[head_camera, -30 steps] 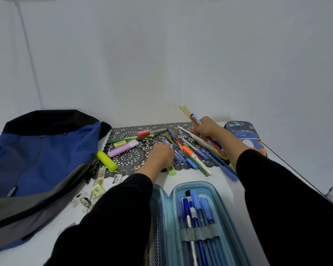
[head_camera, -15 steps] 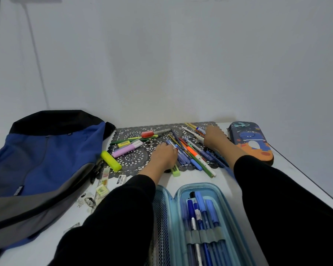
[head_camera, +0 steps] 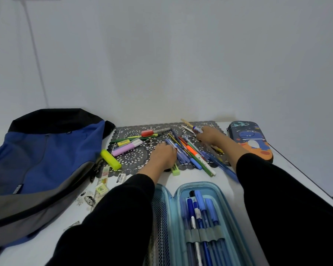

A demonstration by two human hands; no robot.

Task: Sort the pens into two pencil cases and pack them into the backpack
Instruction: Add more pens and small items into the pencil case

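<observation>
A black lace mat [head_camera: 131,158] lies on the white counter [head_camera: 192,176]. A green eraser [head_camera: 175,171] and a ruler [head_camera: 103,175] lie at its near edge.

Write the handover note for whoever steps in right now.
Left hand rests on the pile of pens on the mat; grip unclear.
Right hand grips a small bundle at the mat's far edge.
Open case, nearest, holds blue pens in its loops.
Dinosaur case lies shut on the right, backpack on the left.
To do: sort the pile and markers, close both cases, pack them.
</observation>
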